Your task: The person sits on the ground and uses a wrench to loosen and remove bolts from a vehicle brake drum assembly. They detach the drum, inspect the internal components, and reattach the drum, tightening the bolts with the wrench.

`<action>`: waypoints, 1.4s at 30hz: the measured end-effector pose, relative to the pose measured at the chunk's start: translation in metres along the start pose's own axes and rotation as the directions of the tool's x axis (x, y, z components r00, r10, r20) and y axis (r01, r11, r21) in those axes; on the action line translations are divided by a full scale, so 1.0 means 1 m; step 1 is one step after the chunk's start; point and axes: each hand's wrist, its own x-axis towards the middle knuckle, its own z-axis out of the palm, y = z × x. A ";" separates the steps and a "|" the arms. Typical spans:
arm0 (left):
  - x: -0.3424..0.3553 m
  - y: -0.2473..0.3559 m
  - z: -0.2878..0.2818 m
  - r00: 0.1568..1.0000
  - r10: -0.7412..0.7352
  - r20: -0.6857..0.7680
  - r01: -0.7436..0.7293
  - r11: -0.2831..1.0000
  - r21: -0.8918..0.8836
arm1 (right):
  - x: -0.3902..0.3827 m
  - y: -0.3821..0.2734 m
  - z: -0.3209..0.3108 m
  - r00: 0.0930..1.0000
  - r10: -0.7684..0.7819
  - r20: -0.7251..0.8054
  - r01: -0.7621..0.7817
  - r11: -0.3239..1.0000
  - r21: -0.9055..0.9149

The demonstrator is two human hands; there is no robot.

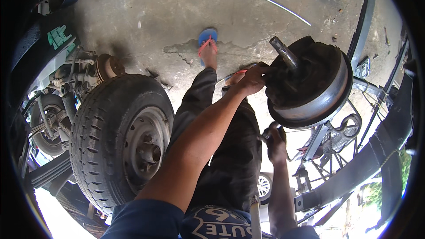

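Observation:
My left hand [254, 79] reaches to the left side of a dark, greasy brake drum assembly [306, 102] with a metal spindle [285, 54] sticking out of it; its fingers are curled at the assembly's edge. My right hand [276, 144], lower down beneath the drum, is closed round a dark object with a metal tip [271, 130], too shadowed to name. A large wheel [146, 148] with a worn tyre and grey steel rim stands just left of my legs. Behind it sit a rusty hub disc [108, 68] and suspension parts.
Two long-handled metal tools [279, 8] lie on the concrete floor [155, 9]. My sandalled feet [208, 46] stand ahead. Black frame rails [380, 150] curve along the right, with a leaf spring [51, 172] and another wheel [46, 132] at the left.

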 end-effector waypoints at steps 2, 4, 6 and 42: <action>0.001 -0.001 0.000 1.000 0.002 0.026 -0.001 0.999 -0.035 | -0.013 -0.013 0.007 0.999 0.002 0.035 -0.004 0.999 0.054; 0.002 -0.003 -0.001 0.999 0.022 0.025 -0.023 0.999 0.024 | 0.021 -0.007 0.007 0.992 -0.083 0.097 0.097 0.983 -0.158; 0.002 -0.005 -0.002 0.999 -0.005 0.053 0.004 1.000 0.013 | 0.086 0.021 -0.001 0.968 -0.243 0.061 0.246 0.880 -0.405; 0.000 0.018 -0.019 0.980 0.085 0.182 -0.093 0.995 0.038 | 0.105 0.094 -0.043 0.750 -0.608 0.260 0.660 0.665 -0.350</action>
